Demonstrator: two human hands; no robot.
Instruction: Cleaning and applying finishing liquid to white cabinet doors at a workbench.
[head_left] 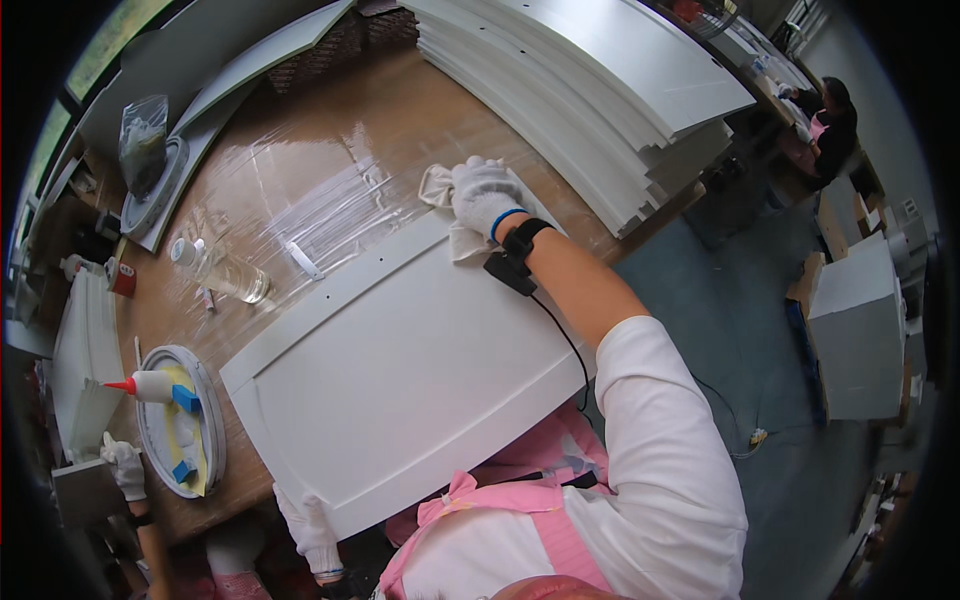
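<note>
Our gloved right hand (484, 195) presses a white cloth (440, 190), fingers spread flat on it, at the one o'clock corner of the white panel (400, 370). The panel's long axis runs from seven to one o'clock. Our left hand (310, 530) grips the panel's near edge at six o'clock, fingers curled around it.

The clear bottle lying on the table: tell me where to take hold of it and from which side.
Grip the clear bottle around the middle of its body, coming from above. It lies on its side on the table, white cap toward the far left, so the round body is open on both long sides.
</note>
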